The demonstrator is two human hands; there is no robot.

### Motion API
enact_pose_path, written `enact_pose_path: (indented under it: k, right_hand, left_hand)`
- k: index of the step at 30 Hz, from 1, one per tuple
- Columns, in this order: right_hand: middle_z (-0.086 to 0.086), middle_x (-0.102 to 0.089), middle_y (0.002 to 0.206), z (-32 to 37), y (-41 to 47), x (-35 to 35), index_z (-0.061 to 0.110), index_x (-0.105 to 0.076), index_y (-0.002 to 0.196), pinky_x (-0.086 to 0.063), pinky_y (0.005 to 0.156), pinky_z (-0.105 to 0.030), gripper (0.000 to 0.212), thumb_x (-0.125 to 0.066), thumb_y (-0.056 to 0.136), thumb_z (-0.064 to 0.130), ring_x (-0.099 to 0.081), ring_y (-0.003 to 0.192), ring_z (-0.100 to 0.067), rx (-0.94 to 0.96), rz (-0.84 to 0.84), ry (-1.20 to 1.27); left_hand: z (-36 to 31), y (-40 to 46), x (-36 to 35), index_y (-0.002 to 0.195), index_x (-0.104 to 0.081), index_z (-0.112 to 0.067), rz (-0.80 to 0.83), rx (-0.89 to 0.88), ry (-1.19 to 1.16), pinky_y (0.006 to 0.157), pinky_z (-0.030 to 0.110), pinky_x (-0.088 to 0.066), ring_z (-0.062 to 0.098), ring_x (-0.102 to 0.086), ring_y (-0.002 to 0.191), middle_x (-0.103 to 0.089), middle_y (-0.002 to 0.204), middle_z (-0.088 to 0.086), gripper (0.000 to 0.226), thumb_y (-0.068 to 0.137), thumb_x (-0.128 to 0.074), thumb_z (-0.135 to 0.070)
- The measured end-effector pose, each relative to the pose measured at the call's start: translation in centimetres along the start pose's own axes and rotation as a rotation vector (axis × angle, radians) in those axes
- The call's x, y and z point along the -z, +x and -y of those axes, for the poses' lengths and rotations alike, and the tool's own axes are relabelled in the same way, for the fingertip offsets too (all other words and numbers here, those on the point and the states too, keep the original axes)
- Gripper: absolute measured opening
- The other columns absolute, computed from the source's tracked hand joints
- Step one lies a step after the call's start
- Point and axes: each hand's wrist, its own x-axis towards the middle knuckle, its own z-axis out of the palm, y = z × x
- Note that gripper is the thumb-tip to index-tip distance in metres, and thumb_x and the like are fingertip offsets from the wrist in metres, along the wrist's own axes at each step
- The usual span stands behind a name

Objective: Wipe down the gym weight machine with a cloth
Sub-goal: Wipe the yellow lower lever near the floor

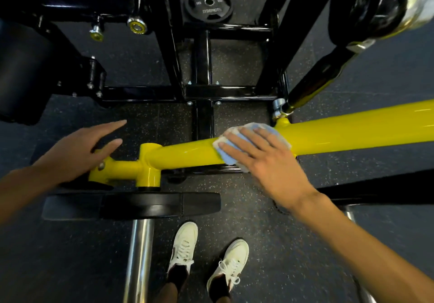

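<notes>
A yellow lever arm (340,131) of the weight machine runs from lower left to upper right across the view. My right hand (263,159) lies flat, fingers spread, and presses a blue and white cloth (226,156) onto the top of that arm near its middle. My left hand (79,150) rests with straight fingers on the arm's left end, beside the yellow joint (148,169). The black frame (204,91) of the machine stands behind the arm.
A black weight plate (209,3) lies on the speckled rubber floor at the back. A black plate (141,205) sits on a chrome sleeve (139,255) just below the joint. My white shoes (206,255) stand on the floor at the bottom. A black pad (21,77) is at left.
</notes>
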Motion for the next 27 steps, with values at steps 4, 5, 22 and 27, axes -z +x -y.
enact_pose_path:
  k: [4, 5, 22, 27]
  right_hand:
    - [0.001, -0.028, 0.166, -3.7, -4.3, 1.2, 0.022, -0.028, 0.160, -0.024, 0.124, -0.047, 0.075, -0.060, 0.094, 0.009, -0.027, 0.153, -0.025, -0.047, -0.076, 0.023]
    - [0.000, -0.027, 0.166, -4.5, -5.0, 1.6, 0.022, -0.029, 0.160, -0.025, 0.123, -0.048, 0.068, -0.055, 0.097, 0.015, -0.026, 0.154, -0.025, -0.045, -0.094, 0.033]
    - [-0.004, -0.069, 0.116, -9.7, -7.7, 3.9, 0.015, -0.071, 0.110, -0.023, 0.121, -0.047, 0.034, -0.043, 0.109, 0.033, -0.053, 0.126, -0.030, -0.776, -0.519, 0.005]
    - [-0.006, -0.067, 0.128, -3.9, -4.4, 0.4, 0.014, -0.070, 0.122, -0.023, 0.121, -0.047, 0.035, -0.048, 0.105, 0.035, -0.051, 0.130, -0.030, -0.691, -0.534, 0.074]
  left_hand:
    - [-7.8, 3.6, 1.0, 0.156, -0.028, -0.042, -0.001, -0.198, -0.034, 0.114, 0.042, -0.040, 0.014, -0.046, 0.139, -0.041, 0.155, -0.012, 0.059, 0.101, -0.035, -0.061]
    - [-10.0, 4.7, 0.9, 0.156, -0.027, -0.041, -0.008, -0.244, -0.038, 0.117, 0.041, -0.037, 0.011, -0.041, 0.142, -0.040, 0.157, -0.011, 0.058, 0.102, -0.036, -0.059]
    - [-29.6, 8.8, -11.0, 0.132, -0.063, -0.018, -0.540, -0.131, -0.104, 0.058, 0.025, -0.038, 0.017, -0.069, 0.070, -0.075, 0.088, 0.000, 0.051, 0.105, -0.026, -0.039]
    - [-29.7, 8.7, -11.3, 0.120, -0.069, -0.011, -0.574, -0.160, -0.132, 0.071, 0.033, -0.055, 0.021, -0.073, 0.086, -0.077, 0.103, 0.004, 0.047, 0.104, -0.030, -0.031]
